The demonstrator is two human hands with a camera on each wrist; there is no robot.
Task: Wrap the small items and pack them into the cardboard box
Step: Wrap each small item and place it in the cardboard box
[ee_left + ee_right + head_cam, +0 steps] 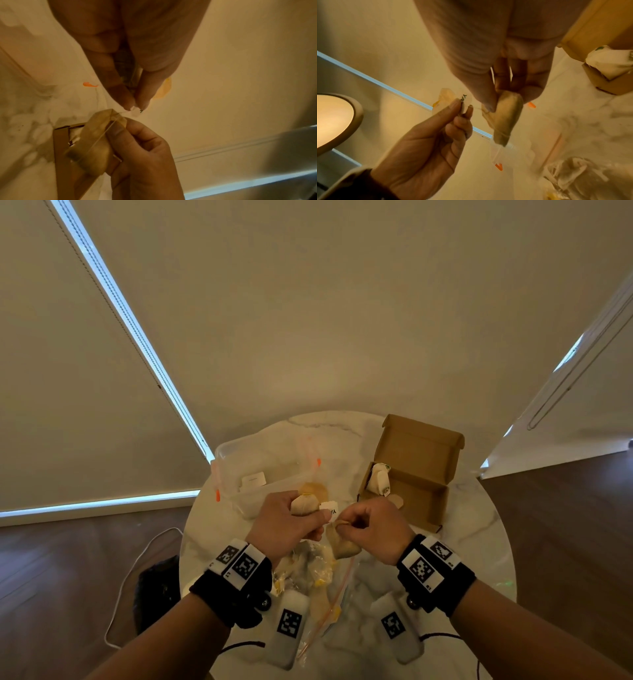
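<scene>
My right hand [346, 525] pinches the top of a tan tea bag [506, 116] that hangs over the table. A thin string runs from it to a white paper tag [465, 98], which my left hand [320, 515] pinches between thumb and forefinger. A second tea bag [303, 504] sits tucked in my left hand's curled fingers. The open cardboard box [424, 494] stands to the right of both hands. One item wrapped in white paper [378, 479] leans in its left corner.
A clear plastic tub [236, 455] with orange clips stands behind my left hand. A clear zip bag of more tea bags [308, 573] lies under my wrists. All this rests on a round white marble table [479, 529], with wood floor around it.
</scene>
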